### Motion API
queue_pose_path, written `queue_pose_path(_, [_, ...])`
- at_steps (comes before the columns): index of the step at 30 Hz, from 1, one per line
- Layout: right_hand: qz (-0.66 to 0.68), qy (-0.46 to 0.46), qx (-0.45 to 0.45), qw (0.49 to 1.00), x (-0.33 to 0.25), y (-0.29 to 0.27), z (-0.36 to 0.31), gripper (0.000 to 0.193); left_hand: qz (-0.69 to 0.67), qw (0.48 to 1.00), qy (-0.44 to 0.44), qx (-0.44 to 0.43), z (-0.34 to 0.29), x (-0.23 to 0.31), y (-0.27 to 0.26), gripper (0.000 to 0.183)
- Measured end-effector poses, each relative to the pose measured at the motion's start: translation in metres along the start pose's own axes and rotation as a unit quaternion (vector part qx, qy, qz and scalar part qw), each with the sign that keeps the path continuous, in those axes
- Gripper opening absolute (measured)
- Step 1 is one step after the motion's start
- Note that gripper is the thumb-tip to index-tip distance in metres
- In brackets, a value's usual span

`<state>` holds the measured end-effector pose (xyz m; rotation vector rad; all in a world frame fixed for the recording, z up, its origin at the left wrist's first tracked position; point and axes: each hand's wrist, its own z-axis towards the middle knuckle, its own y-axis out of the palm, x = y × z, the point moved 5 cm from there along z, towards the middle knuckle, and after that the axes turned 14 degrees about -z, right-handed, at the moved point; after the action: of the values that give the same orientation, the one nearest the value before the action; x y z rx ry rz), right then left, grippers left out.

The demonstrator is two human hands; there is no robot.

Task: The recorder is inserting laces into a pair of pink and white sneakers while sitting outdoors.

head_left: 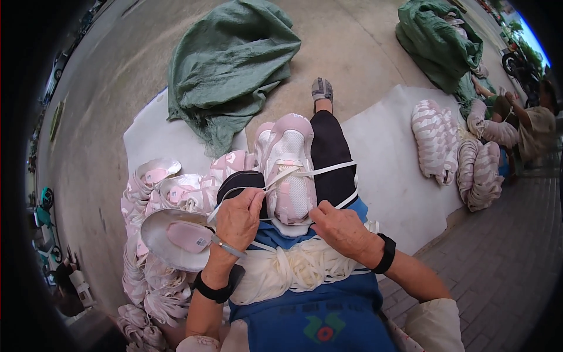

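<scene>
A pink and white sneaker upper (295, 205) rests between my thighs, with its toe pointing away from me. A white shoelace (325, 170) runs through its upper eyelets, with a length out to each side. My left hand (239, 216) is closed in a pinch on the lace left of the shoe. At the shoe's right heel side, my right hand (341, 230) is closed on the other length, which loops over my right knee. Behind that upper, another pink upper (264, 136) is partly hidden. A tangled bundle of cream laces (293, 264) lies across my lap on a blue apron (319, 311).
Stacked pink and white uppers (155, 281) crowd my left side, beside a white sheet (143, 138). Ahead lies a green sack (234, 64). To the right are bundled uppers (435, 141), a second green sack (437, 44) and a seated person (533, 126).
</scene>
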<state>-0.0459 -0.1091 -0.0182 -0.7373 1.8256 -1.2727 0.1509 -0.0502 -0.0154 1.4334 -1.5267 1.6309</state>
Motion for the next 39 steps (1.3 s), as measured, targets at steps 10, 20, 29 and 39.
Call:
queue_pose_path(10, [0.007,0.036,0.081,0.996,0.057,-0.021,0.001,0.007,0.05,0.995,0.072,0.055,0.023,-0.008,-0.004,0.02])
queue_pose_path(20, [0.008,0.013,0.078,0.997,0.036,-0.011,0.01,0.006,-0.048,0.999,-0.011,-0.019,0.041,-0.009,0.002,0.019])
queue_pose_path(29, [-0.014,-0.004,0.031,0.999,0.032,-0.011,0.014,0.008,-0.104,0.976,-0.158,-0.105,0.054,-0.003,-0.003,0.018])
queue_pose_path(39, [0.135,0.066,0.164,0.975,0.05,-0.025,0.038,0.006,-0.162,0.97,-0.166,-0.071,0.065,-0.005,0.001,0.016])
